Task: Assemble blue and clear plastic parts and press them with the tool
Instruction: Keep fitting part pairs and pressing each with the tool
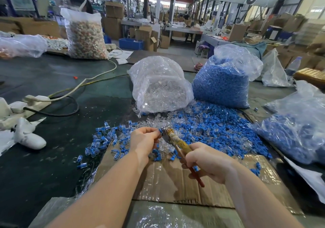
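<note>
My left hand [143, 139] pinches a small blue and clear plastic part [160, 131] at its fingertips, holding it against the metal jaws of the pliers [173, 137]. My right hand [207, 161] grips the pliers' tape-wrapped handles, whose red ends stick out below my palm. Loose blue parts [216, 127] and clear parts [158, 118] lie heaped on the table beyond my hands. Assembled blue-and-clear pieces [103, 139] are scattered to the left.
A bag of clear parts [158, 85] and a bag of blue parts [223, 80] stand behind the heap. Another bag of blue pieces [299, 132] lies at right. Flattened cardboard [167, 180] lies under my hands. A power strip with cables [33, 102] sits at left.
</note>
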A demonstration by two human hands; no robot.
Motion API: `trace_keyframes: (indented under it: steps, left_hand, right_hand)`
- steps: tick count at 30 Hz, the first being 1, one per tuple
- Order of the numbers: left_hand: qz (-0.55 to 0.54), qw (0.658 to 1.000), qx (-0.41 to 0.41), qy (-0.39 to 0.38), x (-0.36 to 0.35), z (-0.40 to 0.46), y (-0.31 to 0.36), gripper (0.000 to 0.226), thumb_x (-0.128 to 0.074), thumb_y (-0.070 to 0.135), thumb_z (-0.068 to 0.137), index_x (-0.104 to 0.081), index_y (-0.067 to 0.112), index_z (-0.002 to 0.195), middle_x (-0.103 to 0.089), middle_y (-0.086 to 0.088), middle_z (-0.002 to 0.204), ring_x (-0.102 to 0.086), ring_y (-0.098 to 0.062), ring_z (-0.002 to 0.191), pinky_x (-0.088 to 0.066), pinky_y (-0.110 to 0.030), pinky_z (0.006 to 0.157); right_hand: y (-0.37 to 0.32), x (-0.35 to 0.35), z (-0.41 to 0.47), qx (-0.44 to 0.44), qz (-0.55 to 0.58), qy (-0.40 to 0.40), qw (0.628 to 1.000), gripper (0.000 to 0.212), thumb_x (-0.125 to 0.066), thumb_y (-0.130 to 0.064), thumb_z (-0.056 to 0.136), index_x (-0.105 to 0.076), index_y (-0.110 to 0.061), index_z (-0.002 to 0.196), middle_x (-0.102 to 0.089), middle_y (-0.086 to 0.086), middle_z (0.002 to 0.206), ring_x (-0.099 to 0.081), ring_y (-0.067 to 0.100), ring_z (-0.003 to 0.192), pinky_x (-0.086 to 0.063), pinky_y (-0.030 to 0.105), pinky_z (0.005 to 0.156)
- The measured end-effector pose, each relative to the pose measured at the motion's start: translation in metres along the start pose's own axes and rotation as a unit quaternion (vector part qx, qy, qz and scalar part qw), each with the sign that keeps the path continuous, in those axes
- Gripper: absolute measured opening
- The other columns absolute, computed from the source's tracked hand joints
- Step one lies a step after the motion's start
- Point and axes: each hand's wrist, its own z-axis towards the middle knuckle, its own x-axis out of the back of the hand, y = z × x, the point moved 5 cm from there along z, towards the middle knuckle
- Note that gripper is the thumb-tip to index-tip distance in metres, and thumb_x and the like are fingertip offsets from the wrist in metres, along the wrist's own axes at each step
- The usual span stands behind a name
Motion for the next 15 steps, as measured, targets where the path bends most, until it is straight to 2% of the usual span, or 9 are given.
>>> trace_keyframes:
  steps: [8, 13, 15]
  left_hand:
    - [0.006, 1.000, 0.007, -0.013, 0.0017, 0.0030, 0.0022, 0.005, -0.061, 0.000, 0.085, -0.064, 0.003, 0.082, -0.065, -0.007, 0.067, -0.058, -0.012, 0.054, -0.051, -0.019, 0.049]
    - [0.003, 1.000, 0.006, -0.019, 0.0020, 0.0024, 0.0015, 0.005, -0.062, 0.001, 0.085, -0.064, 0.004, 0.082, -0.065, -0.006, 0.066, -0.058, -0.011, 0.053, -0.050, -0.018, 0.048]
    - [0.002, 1.000, 0.011, -0.023, 0.0020, 0.0021, 0.0008, 0.007, -0.061, 0.001, 0.085, -0.064, 0.004, 0.080, -0.065, -0.006, 0.066, -0.059, -0.011, 0.052, -0.049, -0.018, 0.046]
  right_hand:
    - [-0.0018, -0.0027, 0.0004, 0.012, -0.067, -0.001, 0.998, 0.024, -0.044, 0.005, 0.080, -0.046, -0.005, 0.102, -0.052, 0.018, 0.107, -0.054, 0.025, 0.089, -0.051, 0.036, 0.077]
    - [-0.0024, -0.0021, -0.0014, 0.016, -0.070, -0.010, 0.997, 0.033, -0.043, 0.007, 0.080, -0.048, -0.001, 0.111, -0.050, 0.015, 0.104, -0.051, 0.024, 0.091, -0.050, 0.036, 0.078]
    - [-0.0039, -0.0033, -0.0038, 0.018, -0.075, -0.023, 0.997, 0.032, -0.043, 0.008, 0.079, -0.049, -0.004, 0.108, -0.048, 0.012, 0.100, -0.049, 0.024, 0.089, -0.049, 0.034, 0.075]
